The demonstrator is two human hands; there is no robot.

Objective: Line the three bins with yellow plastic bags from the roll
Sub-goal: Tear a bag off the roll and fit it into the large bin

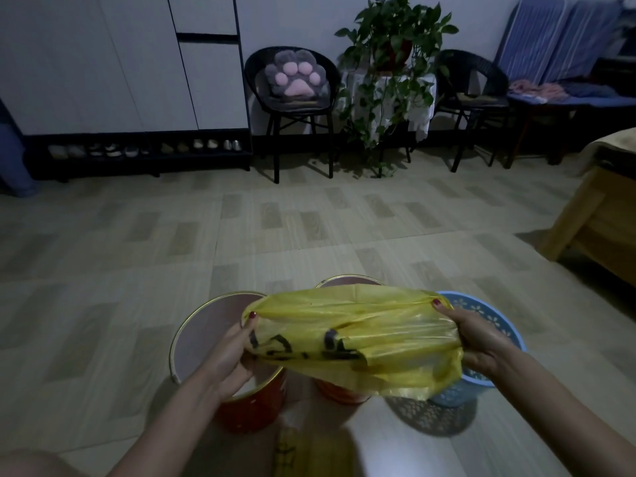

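Observation:
A yellow plastic bag (358, 335) with black print is stretched wide between my two hands above the bins. My left hand (234, 356) grips its left edge and my right hand (478, 339) grips its right edge. Below stand three bins on the floor: a red round bin (206, 325) on the left with its inside showing, a second red bin (344, 280) in the middle mostly hidden by the bag, and a blue perforated basket (488, 315) on the right. The yellow roll (289, 449) lies blurred at the bottom near my knees.
Tiled floor stretches ahead. At the back stand a white cabinet with a shoe shelf (137, 149), a black chair with a paw cushion (296, 77), a potted plant (389, 63) and another chair (471, 98). A wooden bed frame (599, 215) is at the right.

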